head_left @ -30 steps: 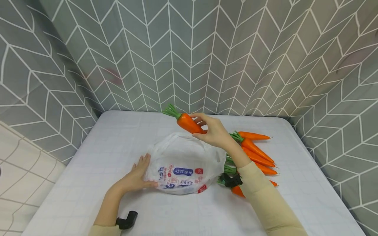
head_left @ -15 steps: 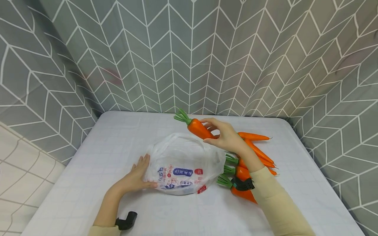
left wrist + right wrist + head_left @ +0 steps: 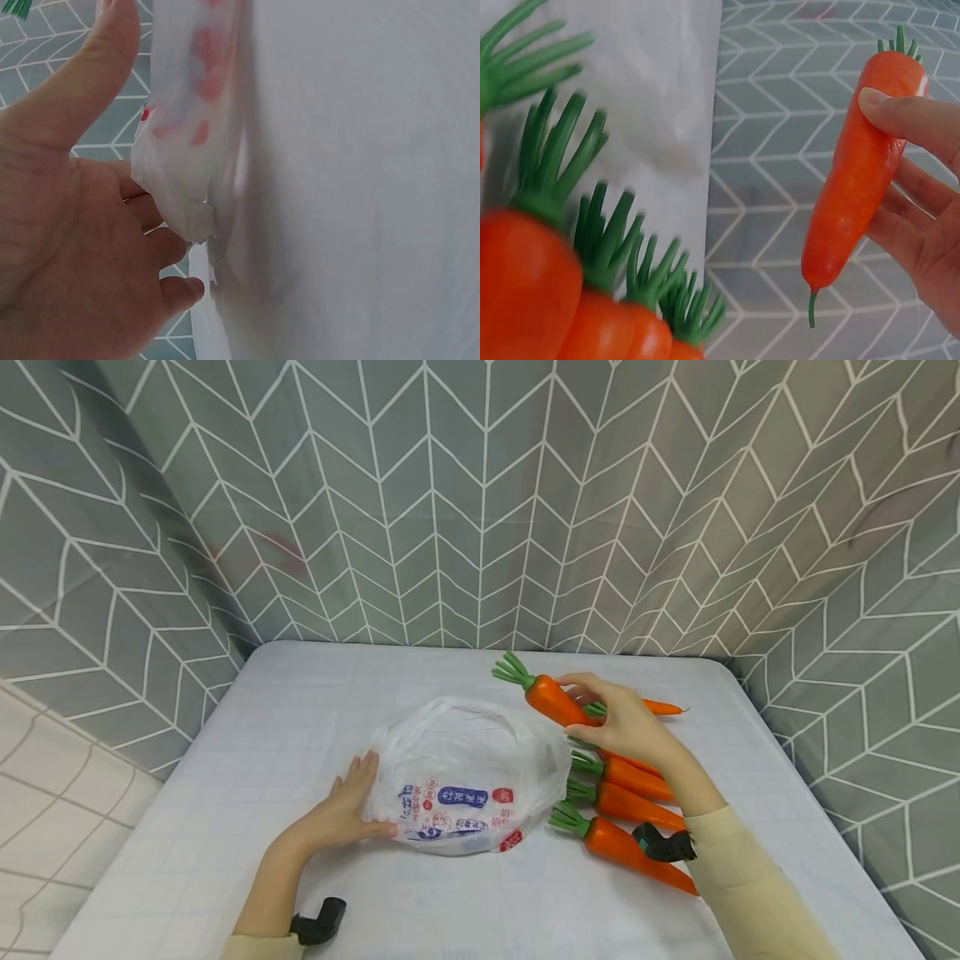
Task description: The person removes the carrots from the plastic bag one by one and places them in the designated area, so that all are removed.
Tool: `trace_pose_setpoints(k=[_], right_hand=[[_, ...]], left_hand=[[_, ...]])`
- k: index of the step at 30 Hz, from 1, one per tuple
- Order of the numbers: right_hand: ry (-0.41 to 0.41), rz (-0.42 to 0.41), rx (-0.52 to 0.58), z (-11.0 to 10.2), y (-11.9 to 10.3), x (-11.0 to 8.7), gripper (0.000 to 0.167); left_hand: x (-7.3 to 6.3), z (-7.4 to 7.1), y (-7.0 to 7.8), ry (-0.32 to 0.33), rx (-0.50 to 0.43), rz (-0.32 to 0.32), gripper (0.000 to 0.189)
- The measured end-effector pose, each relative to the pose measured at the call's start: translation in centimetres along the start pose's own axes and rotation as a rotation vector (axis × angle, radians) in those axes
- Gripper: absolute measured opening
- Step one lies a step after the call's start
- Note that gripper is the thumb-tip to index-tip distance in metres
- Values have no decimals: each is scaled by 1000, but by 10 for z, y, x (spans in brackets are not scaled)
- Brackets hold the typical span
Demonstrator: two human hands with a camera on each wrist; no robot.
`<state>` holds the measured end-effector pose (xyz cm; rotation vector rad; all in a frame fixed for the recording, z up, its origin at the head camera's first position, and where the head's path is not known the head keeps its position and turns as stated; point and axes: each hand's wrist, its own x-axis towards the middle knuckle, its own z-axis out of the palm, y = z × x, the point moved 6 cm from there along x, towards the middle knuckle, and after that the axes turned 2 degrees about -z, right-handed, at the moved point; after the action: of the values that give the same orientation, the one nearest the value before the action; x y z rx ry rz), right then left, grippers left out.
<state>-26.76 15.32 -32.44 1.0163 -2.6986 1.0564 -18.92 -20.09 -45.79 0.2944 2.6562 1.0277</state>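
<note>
A white plastic bag (image 3: 457, 756) with blue and red print lies in the middle of the table. At its left edge rests my left hand (image 3: 341, 810), thumb and fingers spread apart against the plastic; the left wrist view shows the fingertips partly behind the bag (image 3: 180, 180). My right hand (image 3: 626, 718) pinches an orange carrot (image 3: 551, 700) with green stalks between thumb and fingers, held over the right side of the table. In the right wrist view this carrot (image 3: 859, 180) hangs with its thin tail downward.
Several more carrots (image 3: 637, 852) lie in a row right of the bag, stalks toward it, some partly hidden under my right hand and arm. The white-covered table (image 3: 300, 710) is bounded by a grey patterned curtain (image 3: 465, 510) behind and at the sides.
My right hand has moved right and toward me with the carrot, from above the bag to over the carrot row. My left hand and the bag have stayed put.
</note>
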Motion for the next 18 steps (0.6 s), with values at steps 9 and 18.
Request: trace_pose_setpoints(k=[9,18], right_hand=[[-12,75,-42,-17,21,-28,61],[-6,41,-99,-24,40,-52,63]], left_hand=[[1,1,-1,1,7,3,124],[0,2,-2,6,10,1,124]])
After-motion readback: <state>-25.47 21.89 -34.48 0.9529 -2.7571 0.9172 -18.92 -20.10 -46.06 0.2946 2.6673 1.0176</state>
